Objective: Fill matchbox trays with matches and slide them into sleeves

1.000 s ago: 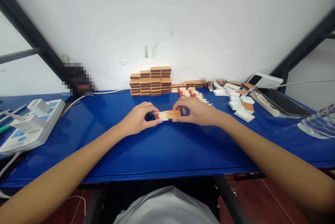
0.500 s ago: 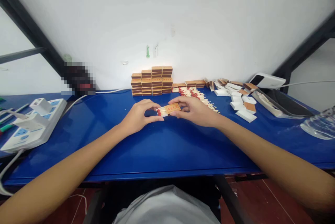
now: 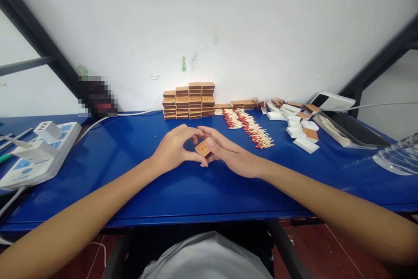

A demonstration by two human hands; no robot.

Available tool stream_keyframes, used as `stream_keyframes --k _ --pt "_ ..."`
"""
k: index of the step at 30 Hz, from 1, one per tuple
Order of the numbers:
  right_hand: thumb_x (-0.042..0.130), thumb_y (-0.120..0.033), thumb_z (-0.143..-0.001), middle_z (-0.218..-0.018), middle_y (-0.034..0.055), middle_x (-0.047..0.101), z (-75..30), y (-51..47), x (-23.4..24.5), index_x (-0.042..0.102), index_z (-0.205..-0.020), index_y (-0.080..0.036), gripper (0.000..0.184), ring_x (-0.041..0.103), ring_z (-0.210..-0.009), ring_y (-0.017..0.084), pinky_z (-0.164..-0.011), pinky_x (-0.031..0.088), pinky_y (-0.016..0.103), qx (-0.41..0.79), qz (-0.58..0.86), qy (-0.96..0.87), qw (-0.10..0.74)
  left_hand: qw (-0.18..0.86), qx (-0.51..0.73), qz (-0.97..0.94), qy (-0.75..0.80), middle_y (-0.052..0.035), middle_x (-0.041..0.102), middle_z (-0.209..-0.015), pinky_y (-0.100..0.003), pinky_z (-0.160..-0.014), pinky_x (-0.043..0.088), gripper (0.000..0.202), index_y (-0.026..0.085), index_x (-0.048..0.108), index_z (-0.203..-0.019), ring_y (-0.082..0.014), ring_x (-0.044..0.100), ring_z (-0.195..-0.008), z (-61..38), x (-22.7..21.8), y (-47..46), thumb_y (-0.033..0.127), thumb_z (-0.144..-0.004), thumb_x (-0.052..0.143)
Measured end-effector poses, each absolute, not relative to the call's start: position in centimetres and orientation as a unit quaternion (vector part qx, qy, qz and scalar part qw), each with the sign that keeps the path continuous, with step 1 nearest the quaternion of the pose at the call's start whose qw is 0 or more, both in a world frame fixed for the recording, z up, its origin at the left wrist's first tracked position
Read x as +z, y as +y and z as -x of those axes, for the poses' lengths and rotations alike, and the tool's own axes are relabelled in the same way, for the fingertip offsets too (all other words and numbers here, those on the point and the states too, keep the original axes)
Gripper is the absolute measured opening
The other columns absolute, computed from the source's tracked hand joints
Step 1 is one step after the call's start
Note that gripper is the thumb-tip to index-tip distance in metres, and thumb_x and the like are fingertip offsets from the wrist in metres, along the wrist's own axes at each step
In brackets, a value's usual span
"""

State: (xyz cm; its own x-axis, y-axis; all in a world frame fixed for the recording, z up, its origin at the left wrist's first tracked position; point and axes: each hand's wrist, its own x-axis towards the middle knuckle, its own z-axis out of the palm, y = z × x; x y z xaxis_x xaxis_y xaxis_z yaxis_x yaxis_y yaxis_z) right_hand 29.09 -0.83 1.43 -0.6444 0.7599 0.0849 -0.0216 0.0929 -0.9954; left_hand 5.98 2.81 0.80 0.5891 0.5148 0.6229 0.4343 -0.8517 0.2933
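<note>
Both my hands meet over the middle of the blue table [image 3: 202,192]. Between them is a small orange matchbox [image 3: 203,147], closed and tilted, with only its top face showing. My left hand [image 3: 174,150] curls round its left end, thumb and fingers pinched. My right hand [image 3: 228,152] cradles it from the right with fingers bent over it. Behind the hands, a stack of finished matchboxes [image 3: 188,101] stands against the wall, and a heap of loose red-tipped matches [image 3: 250,124] lies to the right of it.
Empty white trays and orange sleeves [image 3: 295,120] lie scattered at the back right, beside a white device [image 3: 333,101] and a dark tablet [image 3: 354,129]. A white power strip [image 3: 37,152] with plugs sits at the left. Clear plastic [image 3: 396,157] lies at the far right.
The tray with matches showing at the left end has slid fully into the sleeve. My hands have come together and moved slightly nearer to me, turning the box.
</note>
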Motion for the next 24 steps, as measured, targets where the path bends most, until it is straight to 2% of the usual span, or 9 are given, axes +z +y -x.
stream_keyframes --k 3,7,10,14,16,18,21,24 --pt "0.045 -0.058 -0.112 -0.16 0.0168 0.047 -29.2 -1.0 1.8 0.019 -0.172 -0.024 0.074 0.07 -0.111 0.018 -0.105 0.063 0.044 0.614 0.281 -0.674 0.299 0.044 0.371 -0.891 0.257 -0.003 0.074 -0.089 -0.031 -0.073 0.05 0.068 0.02 0.071 -0.109 -0.0198 0.065 -0.079 -5.9 0.8 2.9 0.075 -0.071 0.084" --pt "0.044 -0.059 -0.112 -0.163 0.0187 0.047 -29.3 -1.1 2.2 0.013 -0.174 -0.022 0.079 0.071 -0.104 0.017 -0.103 0.063 0.044 0.617 0.292 -0.672 0.287 0.02 0.383 -0.889 0.251 -0.0033 0.074 -0.085 -0.033 -0.073 0.049 0.068 0.019 0.073 -0.108 -0.0202 0.064 -0.077 -5.9 0.8 2.7 0.075 -0.07 0.085" --pt "0.045 -0.064 -0.11 -0.171 0.0188 0.037 -29.4 -0.9 2.2 0.014 -0.175 -0.027 0.081 0.072 -0.101 0.016 -0.103 0.064 0.045 0.605 0.302 -0.68 0.284 0.019 0.369 -0.897 0.244 -0.0038 0.073 -0.081 -0.033 -0.07 0.05 0.055 0.019 0.077 -0.103 -0.0204 0.063 -0.078 -6.1 0.8 2.6 0.067 -0.079 0.086" --pt "0.042 -0.07 -0.108 -0.179 0.0179 0.024 -29.9 0.1 2.0 0.013 -0.176 -0.032 0.083 0.068 -0.12 0.024 -0.092 0.067 0.043 0.527 0.351 -0.71 0.308 0.015 0.325 -0.903 0.281 -0.0062 0.076 -0.089 -0.033 -0.074 0.053 0.034 0.02 0.08 -0.109 -0.0219 0.066 -0.086 -5.2 1.4 3.7 0.051 -0.094 0.081" --pt "0.04 -0.07 -0.108 -0.177 0.0181 0.028 -30.5 1.0 1.9 0.014 -0.176 -0.033 0.082 0.067 -0.121 0.027 -0.084 0.068 0.043 0.454 0.381 -0.731 0.337 -0.002 0.303 -0.902 0.306 -0.0077 0.078 -0.098 -0.038 -0.083 0.055 0.036 0.021 0.08 -0.116 -0.0241 0.068 -0.092 -3.9 2.4 5.3 0.05 -0.096 0.079" --pt "0.041 -0.068 -0.108 -0.174 0.0182 0.034 -31.1 1.9 1.8 0.019 -0.174 -0.033 0.078 0.068 -0.118 0.028 -0.081 0.067 0.044 0.382 0.402 -0.749 0.364 -0.024 0.317 -0.881 0.35 -0.0108 0.078 -0.108 -0.042 -0.091 0.056 0.04 0.019 0.081 -0.114 -0.0271 0.069 -0.1 -1.9 3.7 7.6 0.054 -0.095 0.077" --pt "0.04 -0.065 -0.109 -0.169 0.0181 0.042 -31.9 2.8 1.7 0.03 -0.17 -0.03 0.07 0.07 -0.116 0.029 -0.087 0.066 0.049 0.313 0.419 -0.764 0.378 -0.031 0.324 -0.838 0.438 -0.0109 0.076 -0.102 -0.041 -0.084 0.058 0.048 0.019 0.083 -0.11 -0.0276 0.069 -0.094 1.5 5.8 11.4 0.062 -0.09 0.075" --pt "0.04 -0.062 -0.11 -0.164 0.0188 0.048 -32.1 2.9 1.8 0.038 -0.163 -0.025 0.065 0.07 -0.114 0.028 -0.098 0.062 0.054 0.273 0.425 -0.779 0.372 -0.014 0.333 -0.787 0.519 -0.0107 0.079 -0.109 -0.04 -0.084 0.058 0.048 0.021 0.083 -0.109 -0.0281 0.072 -0.095 4.1 7.4 14.5 0.061 -0.084 0.078"
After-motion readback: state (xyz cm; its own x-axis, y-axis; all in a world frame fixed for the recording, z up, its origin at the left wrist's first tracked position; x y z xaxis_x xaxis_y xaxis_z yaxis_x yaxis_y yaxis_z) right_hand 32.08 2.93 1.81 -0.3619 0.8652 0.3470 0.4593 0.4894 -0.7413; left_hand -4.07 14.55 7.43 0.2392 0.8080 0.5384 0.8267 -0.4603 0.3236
